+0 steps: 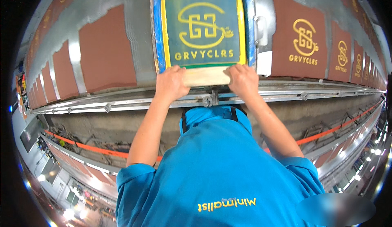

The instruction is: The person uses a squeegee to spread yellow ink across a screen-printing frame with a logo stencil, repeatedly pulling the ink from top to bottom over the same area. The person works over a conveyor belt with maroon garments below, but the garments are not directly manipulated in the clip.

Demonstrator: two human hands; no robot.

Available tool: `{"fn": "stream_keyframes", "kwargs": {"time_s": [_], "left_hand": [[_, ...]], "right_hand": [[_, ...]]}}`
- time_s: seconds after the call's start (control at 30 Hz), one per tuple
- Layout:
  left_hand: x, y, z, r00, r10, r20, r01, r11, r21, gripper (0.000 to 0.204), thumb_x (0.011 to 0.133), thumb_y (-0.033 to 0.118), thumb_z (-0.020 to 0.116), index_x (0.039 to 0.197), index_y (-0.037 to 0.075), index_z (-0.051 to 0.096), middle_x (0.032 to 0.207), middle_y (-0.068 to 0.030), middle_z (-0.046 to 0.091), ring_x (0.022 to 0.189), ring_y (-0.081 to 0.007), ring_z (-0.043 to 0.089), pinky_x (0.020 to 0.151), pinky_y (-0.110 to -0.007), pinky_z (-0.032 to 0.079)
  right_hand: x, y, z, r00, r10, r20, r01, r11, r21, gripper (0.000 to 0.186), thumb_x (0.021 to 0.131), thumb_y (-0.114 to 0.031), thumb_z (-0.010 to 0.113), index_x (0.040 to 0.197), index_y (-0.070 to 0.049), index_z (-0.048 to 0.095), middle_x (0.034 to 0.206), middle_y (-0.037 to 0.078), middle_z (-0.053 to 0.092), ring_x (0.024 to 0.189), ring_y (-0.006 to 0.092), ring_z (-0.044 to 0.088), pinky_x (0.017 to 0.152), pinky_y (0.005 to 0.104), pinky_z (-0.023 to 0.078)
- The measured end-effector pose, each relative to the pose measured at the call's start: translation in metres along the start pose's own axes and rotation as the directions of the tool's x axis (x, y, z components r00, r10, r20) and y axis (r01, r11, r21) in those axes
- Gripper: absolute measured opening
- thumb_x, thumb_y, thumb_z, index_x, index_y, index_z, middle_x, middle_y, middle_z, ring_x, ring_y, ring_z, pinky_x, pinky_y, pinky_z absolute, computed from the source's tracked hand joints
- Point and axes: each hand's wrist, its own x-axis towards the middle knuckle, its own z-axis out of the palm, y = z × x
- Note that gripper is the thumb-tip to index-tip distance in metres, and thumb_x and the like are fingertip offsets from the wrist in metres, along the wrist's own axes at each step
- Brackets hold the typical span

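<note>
From my end of the feed, I have both hands on a pale wooden bar [207,76], which lies level just above centre, toward 12 o'clock. My left hand [172,82], toward 10 o'clock, is closed around one end; my right hand [244,80], at 2 o'clock, grips the other. I can't make out the fingertips on the far side.

Beyond the bar, at 12 o'clock, lies a framed screen [205,31] with blue sides, a yellow border and a yellow emblem on green. The bar sits along its near edge.

On the long grey table [143,27], I see a plain brown panel [107,49] at 10 o'clock and a brown panel with a yellow print [300,59] at 2 o'clock, with more of each kind trailing outward. A metal rail [277,93] runs along the table's near side. The blue shirt [216,161] fills 6 o'clock.
</note>
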Motion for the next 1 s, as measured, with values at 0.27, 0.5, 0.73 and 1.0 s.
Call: {"fn": "stream_keyframes", "kwargs": {"time_s": [0.27, 0.5, 0.73, 1.0], "left_hand": [[-0.003, 0.017, -0.002, 0.991, 0.120, -0.062, -0.122, 0.992, -0.016, 0.039, 0.077, 0.032, 0.085, 0.108, 0.010, 0.077, 0.114, -0.0091, 0.073, 0.110, -0.0343, 0.069, 0.095, -0.049, 0.054], [-0.004, 0.029, 0.027, 0.986, 0.100, -0.134, -0.102, 0.995, -0.012, 0.036, 0.078, 0.017, 0.077, 0.114, 0.011, 0.074, 0.110, -0.0059, 0.071, 0.115, -0.0303, 0.066, 0.097, -0.048, 0.055], [-0.040, -0.042, -0.006, 0.967, 0.161, -0.197, -0.188, 0.974, -0.124, 0.028, 0.081, 0.024, 0.079, 0.106, 0.012, 0.074, 0.102, -0.0069, 0.070, 0.107, -0.0309, 0.069, 0.091, -0.047, 0.057], [-0.060, -0.273, -0.084, 0.984, 0.159, -0.079, -0.147, 0.979, 0.138, 0.058, 0.089, 0.068, 0.069, 0.093, 0.011, 0.072, 0.095, -0.0084, 0.070, 0.099, -0.0306, 0.071, 0.082, -0.046, 0.059]], "right_hand": [[0.066, 0.076, -0.034, 0.948, 0.195, -0.252, -0.102, 0.934, 0.341, 0.054, 0.087, -0.043, 0.087, 0.116, 0.001, 0.075, 0.114, 0.020, 0.073, 0.113, 0.0384, 0.068, 0.100, 0.0476, 0.051], [0.137, 0.165, 0.022, 0.767, 0.626, -0.142, -0.406, 0.645, 0.648, 0.042, 0.102, -0.025, 0.073, 0.137, -0.001, 0.068, 0.128, 0.015, 0.070, 0.108, 0.0215, 0.067, 0.090, 0.0383, 0.055], [0.156, 0.058, -0.008, 0.724, 0.631, -0.279, -0.294, 0.647, 0.703, 0.048, 0.098, -0.032, 0.077, 0.134, -0.001, 0.068, 0.118, 0.017, 0.073, 0.106, 0.0237, 0.068, 0.095, 0.0370, 0.052], [0.224, -0.153, 0.128, 0.730, 0.591, -0.345, -0.145, 0.626, 0.766, 0.041, 0.098, -0.023, 0.078, 0.130, 0.001, 0.069, 0.110, 0.011, 0.069, 0.096, 0.0154, 0.064, 0.085, 0.0325, 0.054]]}}
